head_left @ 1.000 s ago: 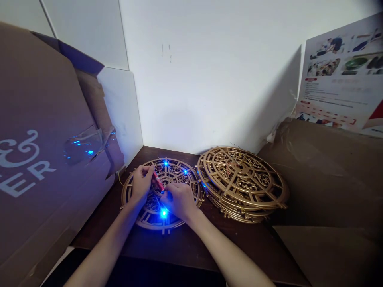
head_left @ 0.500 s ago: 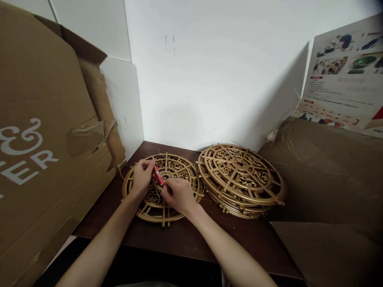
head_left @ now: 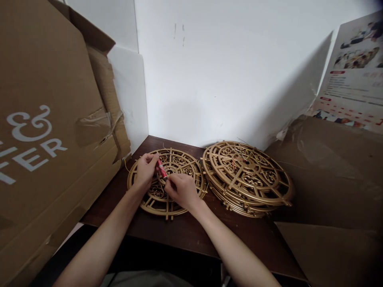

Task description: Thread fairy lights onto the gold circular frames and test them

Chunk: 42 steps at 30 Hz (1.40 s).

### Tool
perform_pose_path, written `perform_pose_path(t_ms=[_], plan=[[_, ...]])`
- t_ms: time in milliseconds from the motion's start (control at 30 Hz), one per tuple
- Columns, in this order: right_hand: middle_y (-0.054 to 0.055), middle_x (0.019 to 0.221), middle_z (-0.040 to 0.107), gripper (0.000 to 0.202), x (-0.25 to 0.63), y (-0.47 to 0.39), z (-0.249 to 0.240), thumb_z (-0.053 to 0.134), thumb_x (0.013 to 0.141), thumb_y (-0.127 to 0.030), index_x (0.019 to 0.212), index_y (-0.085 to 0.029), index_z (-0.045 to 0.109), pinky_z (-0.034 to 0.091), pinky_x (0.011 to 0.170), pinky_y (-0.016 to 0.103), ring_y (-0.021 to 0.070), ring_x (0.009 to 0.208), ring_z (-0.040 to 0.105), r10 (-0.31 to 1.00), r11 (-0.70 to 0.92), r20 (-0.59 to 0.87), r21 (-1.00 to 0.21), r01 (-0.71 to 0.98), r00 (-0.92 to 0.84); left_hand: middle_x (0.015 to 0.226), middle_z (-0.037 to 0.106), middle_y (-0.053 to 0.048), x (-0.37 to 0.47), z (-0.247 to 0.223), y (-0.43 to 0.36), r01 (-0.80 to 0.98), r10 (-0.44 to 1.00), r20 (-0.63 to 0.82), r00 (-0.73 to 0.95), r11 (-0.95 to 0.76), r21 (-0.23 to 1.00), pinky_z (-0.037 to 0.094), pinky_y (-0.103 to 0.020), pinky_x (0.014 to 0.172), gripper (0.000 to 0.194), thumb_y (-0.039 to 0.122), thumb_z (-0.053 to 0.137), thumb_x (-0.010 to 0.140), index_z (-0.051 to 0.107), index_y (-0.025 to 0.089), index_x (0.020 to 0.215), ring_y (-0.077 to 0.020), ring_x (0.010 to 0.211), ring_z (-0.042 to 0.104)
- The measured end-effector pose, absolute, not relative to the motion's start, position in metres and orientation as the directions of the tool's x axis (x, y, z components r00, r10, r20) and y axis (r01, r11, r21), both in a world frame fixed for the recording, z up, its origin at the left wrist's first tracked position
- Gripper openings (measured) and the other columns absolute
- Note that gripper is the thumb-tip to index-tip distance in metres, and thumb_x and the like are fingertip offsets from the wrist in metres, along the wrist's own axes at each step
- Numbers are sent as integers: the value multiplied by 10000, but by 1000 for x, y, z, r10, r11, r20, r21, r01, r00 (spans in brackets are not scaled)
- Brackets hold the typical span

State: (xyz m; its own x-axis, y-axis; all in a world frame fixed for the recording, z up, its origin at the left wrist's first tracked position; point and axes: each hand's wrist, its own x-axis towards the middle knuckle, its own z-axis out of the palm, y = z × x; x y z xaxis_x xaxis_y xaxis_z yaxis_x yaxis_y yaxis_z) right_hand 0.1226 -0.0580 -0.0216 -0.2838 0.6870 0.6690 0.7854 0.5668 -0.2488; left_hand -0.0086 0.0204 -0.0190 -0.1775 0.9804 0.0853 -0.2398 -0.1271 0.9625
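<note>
While the left hand (head_left: 145,172) pinches a red cylinder (head_left: 162,170) over the gold disc (head_left: 171,172) at lower centre, the right hand (head_left: 182,191) sits curled at the cylinder's lower end, hold unclear.

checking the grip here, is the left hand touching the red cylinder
Touching: the head view shows the left hand with its fingers against the upper end of the red cylinder, no gap visible.

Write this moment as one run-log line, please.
left hand: grips red cylinder, upper end | right hand: at its lower end | beneath: gold openwork disc on dark table | beside: stacked gold openwork discs
</note>
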Motion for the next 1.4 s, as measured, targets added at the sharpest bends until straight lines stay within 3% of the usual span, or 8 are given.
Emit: perform_pose_path(t_ms=[200, 433, 800, 933, 1133, 1300, 1400], plan=[[-9, 587, 594, 227, 121, -59, -21, 458, 856, -191, 647, -190, 546, 336, 565, 228, 107, 545, 531, 670, 582, 689, -255, 772, -278, 496, 519, 56, -8, -16, 19, -279, 984, 61, -167, -107, 954, 347, -172, 361, 330, 386, 746, 653, 494, 173, 638, -65, 387, 435], [-28, 523, 586, 223, 118, -61, -19, 496, 841, -224, 645, -185, 594, 278, 492, 225, 82, 444, 479, 714, 495, 691, -383, 780, -114, 510, 526, 55, -9, -15, 18, -327, 986, 54, -157, -104, 939, 353, -163, 372, 305, 334, 740, 671, 486, 166, 647, -57, 382, 444], [-20, 596, 639, 199, 121, -58, -22, 519, 879, -248, 718, -183, 615, 317, 533, 216, 94, 522, 567, 754, 499, 629, -362, 788, -189, 480, 506, 66, -9, -16, 20, -277, 981, 48, -188, -99, 956, 329, -168, 364, 268, 323, 707, 694, 490, 170, 655, -59, 364, 420], [-16, 610, 637, 233, 124, -56, -19, 525, 912, -266, 707, -184, 598, 333, 545, 204, 98, 560, 587, 811, 482, 546, -420, 769, -210, 482, 514, 62, -11, -20, 21, -189, 977, 81, -196, -119, 975, 355, -178, 378, 253, 332, 695, 711, 505, 173, 658, -64, 369, 428], [-25, 617, 624, 261, 125, -56, -19, 491, 943, -274, 730, -184, 612, 355, 559, 196, 85, 543, 548, 833, 513, 482, -483, 710, -274, 492, 510, 68, -10, -19, 22, -228, 978, 42, -202, -89, 969, 335, -175, 371, 269, 331, 709, 695, 486, 181, 677, -64, 363, 419], [7, 666, 624, 273, 125, -57, -19, 489, 943, -296, 734, -203, 639, 405, 652, 243, 127, 659, 554, 734, 595, 623, -396, 699, -272, 551, 533, 50, -11, -17, 20, -308, 988, 61, -143, -103, 946, 349, -167, 380, 302, 358, 721, 687, 488, 166, 669, -55, 411, 425], [58, 850, 658, 231, 129, -56, -14, 542, 917, -289, 739, -206, 664, 435, 804, 320, 179, 861, 566, 634, 625, 757, -382, 680, -158, 597, 561, 39, -11, -13, 14, -349, 997, 66, -49, -79, 934, 345, -167, 353, 322, 404, 726, 698, 514, 163, 722, -52, 405, 416]])
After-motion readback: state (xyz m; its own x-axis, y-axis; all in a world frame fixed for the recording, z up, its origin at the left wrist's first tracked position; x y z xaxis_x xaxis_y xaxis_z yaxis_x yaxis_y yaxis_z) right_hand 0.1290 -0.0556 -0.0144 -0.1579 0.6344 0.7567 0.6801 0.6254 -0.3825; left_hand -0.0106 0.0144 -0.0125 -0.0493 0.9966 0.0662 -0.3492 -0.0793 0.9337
